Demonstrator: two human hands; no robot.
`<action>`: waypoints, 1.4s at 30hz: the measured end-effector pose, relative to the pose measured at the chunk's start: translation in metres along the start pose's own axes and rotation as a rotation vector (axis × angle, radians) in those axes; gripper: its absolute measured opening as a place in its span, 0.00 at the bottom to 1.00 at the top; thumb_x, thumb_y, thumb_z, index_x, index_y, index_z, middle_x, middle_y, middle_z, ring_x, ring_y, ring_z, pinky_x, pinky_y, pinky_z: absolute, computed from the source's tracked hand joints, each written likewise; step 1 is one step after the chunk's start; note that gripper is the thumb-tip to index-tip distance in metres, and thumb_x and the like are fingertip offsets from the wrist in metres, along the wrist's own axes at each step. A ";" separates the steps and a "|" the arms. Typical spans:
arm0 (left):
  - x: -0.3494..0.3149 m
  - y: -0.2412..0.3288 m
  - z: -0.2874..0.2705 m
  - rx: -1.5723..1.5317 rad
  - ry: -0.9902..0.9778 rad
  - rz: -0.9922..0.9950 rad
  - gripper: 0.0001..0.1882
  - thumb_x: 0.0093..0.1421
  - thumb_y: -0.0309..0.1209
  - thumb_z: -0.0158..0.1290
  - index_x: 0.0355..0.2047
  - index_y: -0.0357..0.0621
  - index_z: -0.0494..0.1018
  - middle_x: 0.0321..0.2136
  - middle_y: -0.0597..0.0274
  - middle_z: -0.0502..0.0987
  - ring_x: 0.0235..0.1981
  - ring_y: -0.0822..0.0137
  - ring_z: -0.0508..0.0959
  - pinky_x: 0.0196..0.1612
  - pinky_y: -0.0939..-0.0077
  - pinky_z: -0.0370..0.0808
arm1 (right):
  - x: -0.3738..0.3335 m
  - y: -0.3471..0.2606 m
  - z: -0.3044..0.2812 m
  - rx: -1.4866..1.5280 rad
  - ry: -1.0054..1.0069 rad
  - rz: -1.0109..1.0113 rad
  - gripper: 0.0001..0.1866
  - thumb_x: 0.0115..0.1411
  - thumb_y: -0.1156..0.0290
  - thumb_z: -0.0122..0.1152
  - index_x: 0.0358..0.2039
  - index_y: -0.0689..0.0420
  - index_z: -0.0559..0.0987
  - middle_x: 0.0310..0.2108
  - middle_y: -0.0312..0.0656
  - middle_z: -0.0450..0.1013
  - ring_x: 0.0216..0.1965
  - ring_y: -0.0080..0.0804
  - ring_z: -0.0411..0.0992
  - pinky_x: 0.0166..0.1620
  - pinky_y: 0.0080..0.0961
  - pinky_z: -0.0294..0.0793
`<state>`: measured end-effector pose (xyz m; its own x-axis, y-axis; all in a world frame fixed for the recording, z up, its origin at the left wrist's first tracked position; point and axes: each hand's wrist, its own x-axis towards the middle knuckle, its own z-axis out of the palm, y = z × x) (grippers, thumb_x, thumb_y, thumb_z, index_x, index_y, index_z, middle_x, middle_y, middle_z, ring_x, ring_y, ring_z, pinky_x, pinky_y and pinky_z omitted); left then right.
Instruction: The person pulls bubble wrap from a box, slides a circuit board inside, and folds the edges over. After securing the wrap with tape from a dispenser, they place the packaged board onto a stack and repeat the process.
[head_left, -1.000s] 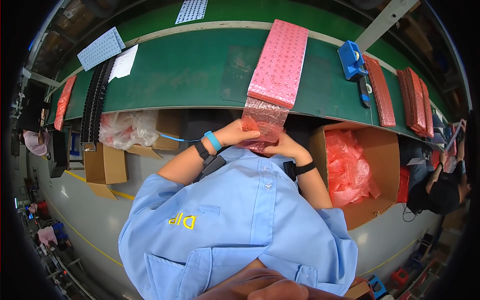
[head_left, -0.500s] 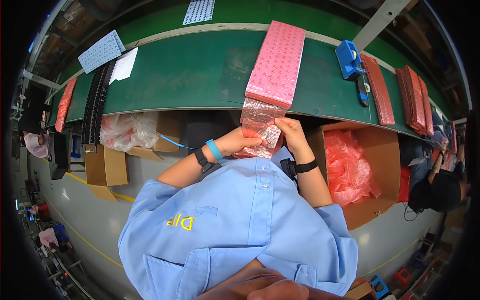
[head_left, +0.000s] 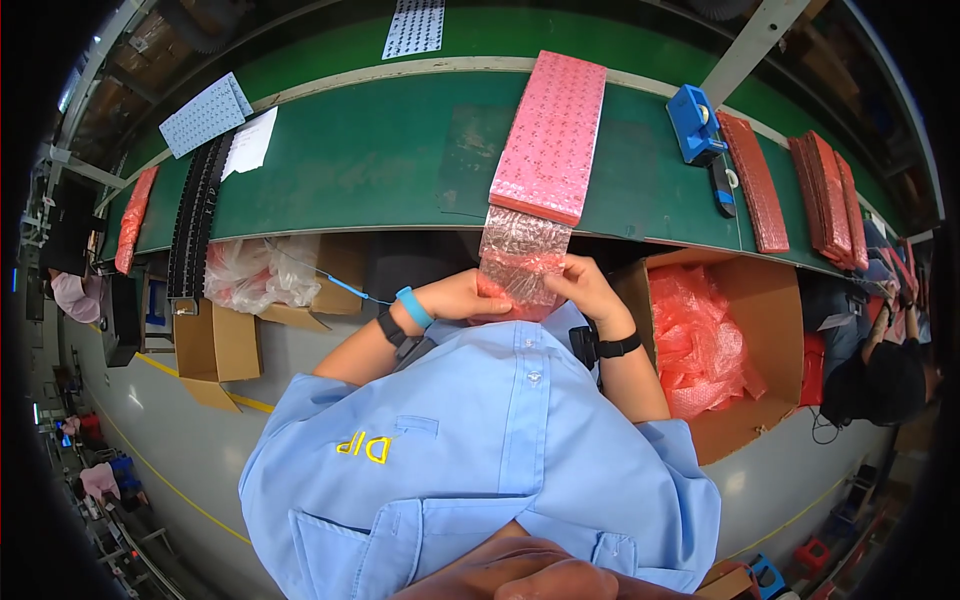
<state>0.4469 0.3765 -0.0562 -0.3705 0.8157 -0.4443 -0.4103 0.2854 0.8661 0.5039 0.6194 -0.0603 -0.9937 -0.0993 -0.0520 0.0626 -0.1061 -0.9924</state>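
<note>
Between my hands stretches a see-through pink bubble-wrap bag [head_left: 523, 245], hanging down from the bench edge in front of my chest. Its upper end meets the near end of a long flat pack in pink bubble wrap [head_left: 550, 140] that lies on the green bench. My left hand [head_left: 465, 297] is closed on the bag's lower left side, thumb laid across the film. Thumb and fingers of my right hand [head_left: 588, 287] pinch its right edge. Folded film near my chest hides whether anything is inside.
An open carton [head_left: 770, 310] of pink bubble wrap stands right, below the bench [head_left: 350, 150]. A blue tape dispenser [head_left: 693, 125] and more pink-wrapped packs [head_left: 825, 195] lie at right. Left are a black slotted rack [head_left: 197, 215], printed sheets [head_left: 208, 113] and cartons [head_left: 220, 355].
My right hand has moved down and slightly right along the film, and the bag now lies flatter and wider. My left hand has shifted slightly down and left, still gripping it.
</note>
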 end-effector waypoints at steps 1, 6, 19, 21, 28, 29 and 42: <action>-0.010 0.013 0.005 0.039 -0.047 0.113 0.15 0.62 0.30 0.55 0.47 0.37 0.75 0.41 0.64 0.79 0.44 0.74 0.75 0.50 0.77 0.71 | -0.007 -0.011 0.000 0.043 -0.152 0.069 0.09 0.56 0.72 0.66 0.37 0.63 0.81 0.33 0.32 0.77 0.36 0.18 0.71 0.41 0.20 0.72; -0.043 0.082 0.014 0.160 -0.140 0.366 0.15 0.66 0.35 0.50 0.49 0.40 0.75 0.42 0.65 0.78 0.43 0.74 0.75 0.49 0.75 0.73 | -0.022 -0.070 0.005 -0.106 -0.553 0.066 0.16 0.53 0.69 0.69 0.40 0.63 0.80 0.37 0.36 0.77 0.41 0.23 0.72 0.46 0.25 0.71; 0.084 0.220 -0.097 -0.375 -0.016 0.191 0.29 0.66 0.49 0.47 0.56 0.37 0.67 0.52 0.50 0.73 0.53 0.60 0.73 0.53 0.67 0.72 | 0.098 -0.154 -0.076 0.464 0.271 -0.292 0.19 0.61 0.58 0.59 0.48 0.55 0.75 0.46 0.40 0.73 0.42 0.28 0.73 0.44 0.35 0.74; 0.103 0.224 -0.113 -0.302 0.109 0.217 0.30 0.66 0.49 0.46 0.57 0.37 0.66 0.51 0.51 0.73 0.53 0.60 0.74 0.52 0.67 0.72 | 0.113 -0.133 -0.085 -0.107 0.366 -0.075 0.17 0.60 0.59 0.61 0.43 0.57 0.76 0.38 0.35 0.73 0.34 0.19 0.71 0.35 0.23 0.73; 0.112 0.221 -0.125 0.649 0.566 0.455 0.26 0.58 0.49 0.58 0.46 0.41 0.73 0.40 0.60 0.77 0.35 0.69 0.75 0.40 0.76 0.73 | 0.153 -0.107 -0.083 -0.946 0.459 -0.210 0.19 0.52 0.60 0.71 0.39 0.57 0.78 0.30 0.33 0.73 0.27 0.22 0.71 0.30 0.20 0.72; 0.112 0.220 -0.126 0.798 0.512 0.299 0.25 0.56 0.48 0.60 0.45 0.41 0.73 0.38 0.62 0.77 0.33 0.70 0.74 0.38 0.77 0.72 | 0.168 -0.105 -0.088 -0.945 0.456 -0.214 0.19 0.52 0.60 0.71 0.39 0.57 0.78 0.30 0.33 0.73 0.27 0.22 0.71 0.30 0.20 0.72; 0.131 0.243 -0.124 -0.151 0.174 0.294 0.21 0.59 0.25 0.57 0.52 0.41 0.66 0.37 0.61 0.79 0.38 0.72 0.79 0.42 0.78 0.76 | 0.257 -0.184 -0.100 -0.475 0.194 0.367 0.19 0.50 0.55 0.71 0.32 0.59 0.81 0.30 0.42 0.78 0.32 0.30 0.76 0.39 0.28 0.74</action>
<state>0.1954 0.4906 0.0681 -0.6214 0.7504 -0.2251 -0.3791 -0.0365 0.9246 0.2278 0.7124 0.0973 -0.9169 0.1403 -0.3736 0.3988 0.3560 -0.8451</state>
